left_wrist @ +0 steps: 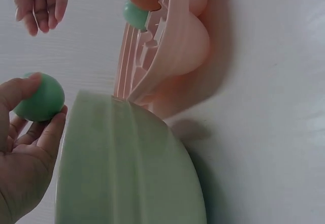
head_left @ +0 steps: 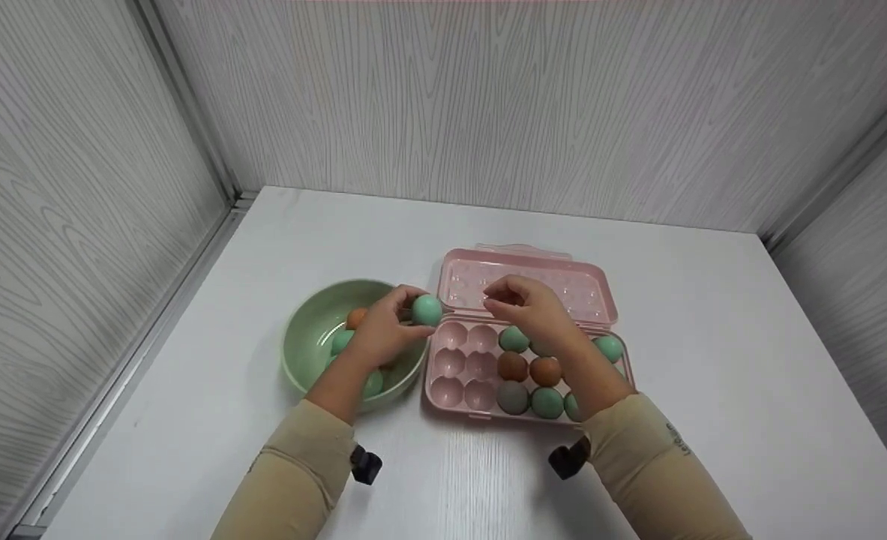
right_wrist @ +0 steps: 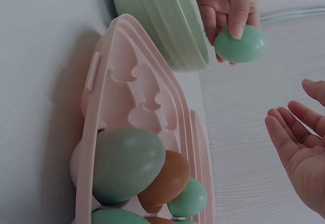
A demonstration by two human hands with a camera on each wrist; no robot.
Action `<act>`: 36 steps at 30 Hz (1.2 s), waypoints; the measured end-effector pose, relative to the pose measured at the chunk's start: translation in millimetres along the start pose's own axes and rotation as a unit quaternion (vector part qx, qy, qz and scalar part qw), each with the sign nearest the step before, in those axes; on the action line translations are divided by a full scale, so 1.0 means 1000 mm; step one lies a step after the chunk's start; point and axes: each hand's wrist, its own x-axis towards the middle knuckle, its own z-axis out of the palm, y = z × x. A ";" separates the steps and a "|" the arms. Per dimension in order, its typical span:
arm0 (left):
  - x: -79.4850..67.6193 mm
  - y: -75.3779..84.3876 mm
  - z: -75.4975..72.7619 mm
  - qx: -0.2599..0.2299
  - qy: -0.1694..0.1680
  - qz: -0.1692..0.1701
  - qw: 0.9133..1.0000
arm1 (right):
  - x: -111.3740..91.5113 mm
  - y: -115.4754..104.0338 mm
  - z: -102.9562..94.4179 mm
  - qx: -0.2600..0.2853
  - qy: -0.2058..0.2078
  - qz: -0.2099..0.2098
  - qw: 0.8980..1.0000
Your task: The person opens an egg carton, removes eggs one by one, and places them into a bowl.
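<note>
One white tabletop [head_left: 713,337] carries one round pale-green bowl [head_left: 304,330], nearer its left edge, and one pink plastic carton [head_left: 465,352] with six uncovered round cups [head_left: 449,362] toward its left edge. One smooth green egg [head_left: 427,310] is held up. The carton shows two brown eggs [head_left: 546,371], one grey-green egg [head_left: 513,397] and at least five glossy green eggs [head_left: 546,403]; the bowl, partly hidden, shows at least one orange-brown egg [head_left: 356,318] and two pale green eggs [head_left: 342,342].

On a white table [head_left: 713,337] a pink egg box [head_left: 447,391] is laid, its lid [head_left: 584,291] folded back on the box's far side. Just to the left of the egg box, a pale green bowl [head_left: 304,345] is set upright. A soft shadow [head_left: 454,426] is cast on the table along the box's near edge.
</note>
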 end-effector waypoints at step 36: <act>-0.010 -0.032 -0.013 0.041 -0.080 -0.014 0.996 | -0.001 0.001 0.002 0.007 -0.014 0.007 1.000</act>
